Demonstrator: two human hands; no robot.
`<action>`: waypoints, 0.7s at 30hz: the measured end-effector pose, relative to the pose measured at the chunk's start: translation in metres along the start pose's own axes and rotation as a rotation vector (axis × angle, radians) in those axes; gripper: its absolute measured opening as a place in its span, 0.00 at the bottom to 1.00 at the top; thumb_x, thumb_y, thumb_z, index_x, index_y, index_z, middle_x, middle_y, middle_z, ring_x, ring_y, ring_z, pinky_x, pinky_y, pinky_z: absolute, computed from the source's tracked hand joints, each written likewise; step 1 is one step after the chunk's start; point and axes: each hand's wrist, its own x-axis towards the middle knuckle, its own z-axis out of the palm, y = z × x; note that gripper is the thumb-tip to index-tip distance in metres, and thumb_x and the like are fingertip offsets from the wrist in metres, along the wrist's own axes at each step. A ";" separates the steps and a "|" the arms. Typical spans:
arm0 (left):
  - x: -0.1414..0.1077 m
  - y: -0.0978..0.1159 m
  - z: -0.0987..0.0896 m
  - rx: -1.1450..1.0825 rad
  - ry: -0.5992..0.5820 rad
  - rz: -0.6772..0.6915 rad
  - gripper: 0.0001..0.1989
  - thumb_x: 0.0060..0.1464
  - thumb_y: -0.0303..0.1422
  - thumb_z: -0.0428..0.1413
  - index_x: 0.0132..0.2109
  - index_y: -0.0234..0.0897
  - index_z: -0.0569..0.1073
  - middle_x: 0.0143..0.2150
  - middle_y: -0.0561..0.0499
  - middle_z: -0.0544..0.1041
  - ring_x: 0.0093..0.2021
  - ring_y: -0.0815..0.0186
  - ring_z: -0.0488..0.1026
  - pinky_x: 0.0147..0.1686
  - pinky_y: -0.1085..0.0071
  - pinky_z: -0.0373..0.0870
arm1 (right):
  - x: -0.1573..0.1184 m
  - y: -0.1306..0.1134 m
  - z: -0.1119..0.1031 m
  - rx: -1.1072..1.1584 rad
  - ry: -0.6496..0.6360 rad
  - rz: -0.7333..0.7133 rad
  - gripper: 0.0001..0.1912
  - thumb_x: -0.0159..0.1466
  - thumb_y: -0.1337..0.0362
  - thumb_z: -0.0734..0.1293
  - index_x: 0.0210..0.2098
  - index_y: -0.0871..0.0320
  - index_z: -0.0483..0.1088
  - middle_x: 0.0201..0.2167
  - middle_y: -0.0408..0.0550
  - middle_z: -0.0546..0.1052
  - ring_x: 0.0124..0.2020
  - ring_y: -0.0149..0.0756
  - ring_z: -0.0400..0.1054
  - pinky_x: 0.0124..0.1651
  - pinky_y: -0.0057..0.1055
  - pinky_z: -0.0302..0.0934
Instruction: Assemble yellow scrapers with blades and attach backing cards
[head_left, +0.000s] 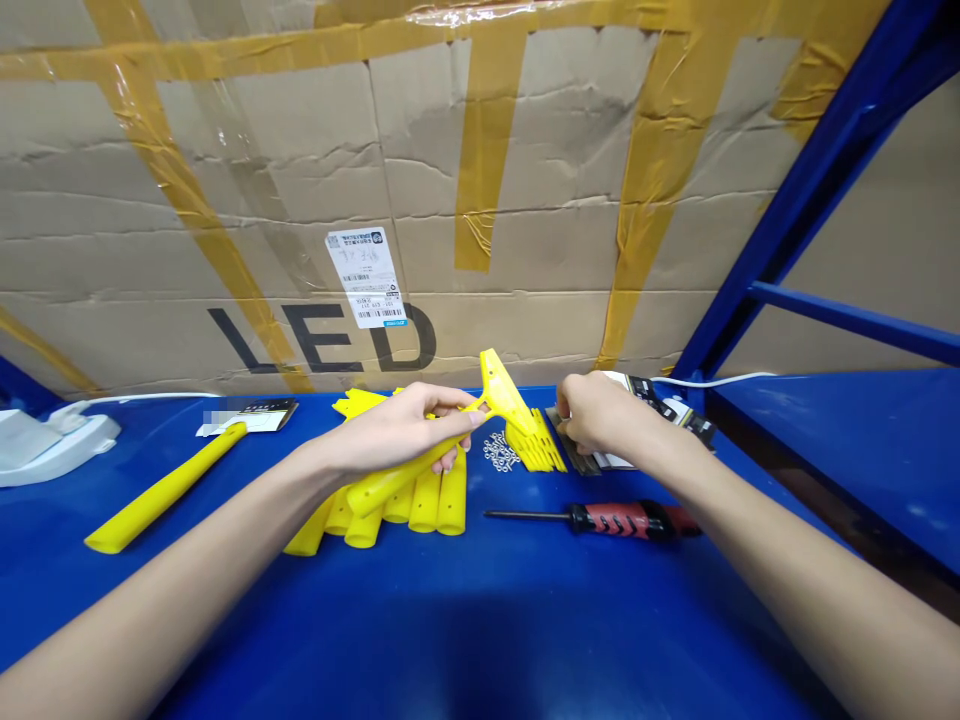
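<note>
Plainly, a yellow scraper-shaped tool (405, 477) is held in the left hand (409, 425), its handle gripped close below the neck, with the thumb laid along the top and the fingers closed around from beneath. The tool's long axis is set on a slant, the hollow butt pointed near and to the left, the flat head raised far and to the right, so that the head is turned toward the right hand (606, 415) and is presented crosswise, one end up, the other down. By the right hand, thin dark strips (587, 465) are reached from above with the fingers curled inward and nearly together; whether a strip is pinched cannot be told, as the fingertips are hidden. The strips are placed directly under those fingers, just right of a row of flat yellow plates (536, 445), over which the tool's lower head end appears in view; whether they are touched by it cannot be told. Between the left hand and the plates, small metal nuts (499, 455) are heaped. More yellow handles (439, 500) are piled beneath the left hand, and nearer the body a screwdriver (607, 519) is laid crosswise, its shaft pointed left, below the right wrist.
</note>
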 end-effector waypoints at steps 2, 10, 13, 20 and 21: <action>0.001 0.000 0.000 0.002 0.000 -0.005 0.18 0.66 0.46 0.53 0.34 0.38 0.69 0.21 0.58 0.69 0.24 0.70 0.65 0.33 0.71 0.63 | -0.001 0.001 -0.001 0.013 0.005 0.010 0.16 0.50 0.79 0.70 0.38 0.65 0.79 0.29 0.57 0.80 0.35 0.48 0.78 0.32 0.33 0.65; -0.001 0.000 -0.011 0.023 -0.008 -0.007 0.18 0.65 0.48 0.53 0.35 0.38 0.70 0.21 0.58 0.70 0.24 0.70 0.65 0.31 0.71 0.62 | -0.013 0.005 -0.023 0.204 0.160 -0.039 0.25 0.52 0.71 0.72 0.50 0.59 0.75 0.34 0.50 0.82 0.36 0.42 0.77 0.35 0.32 0.66; 0.000 -0.002 -0.018 0.054 -0.009 -0.025 0.18 0.63 0.50 0.54 0.38 0.39 0.71 0.21 0.58 0.69 0.25 0.69 0.66 0.32 0.71 0.62 | -0.015 0.006 -0.030 0.463 0.189 -0.092 0.15 0.51 0.70 0.72 0.40 0.58 0.76 0.26 0.43 0.79 0.28 0.34 0.73 0.31 0.30 0.63; 0.000 -0.007 -0.019 0.074 -0.064 -0.038 0.18 0.64 0.49 0.54 0.38 0.37 0.72 0.23 0.57 0.72 0.25 0.68 0.67 0.31 0.70 0.63 | -0.017 0.004 -0.027 0.941 0.134 -0.324 0.13 0.56 0.66 0.69 0.19 0.56 0.62 0.17 0.41 0.72 0.21 0.28 0.66 0.25 0.27 0.59; 0.000 -0.006 -0.018 0.074 -0.078 -0.030 0.18 0.64 0.49 0.54 0.38 0.37 0.72 0.23 0.56 0.72 0.25 0.68 0.67 0.32 0.70 0.64 | -0.018 0.003 -0.027 0.989 0.113 -0.366 0.13 0.56 0.66 0.70 0.19 0.56 0.63 0.18 0.41 0.72 0.21 0.28 0.67 0.26 0.27 0.60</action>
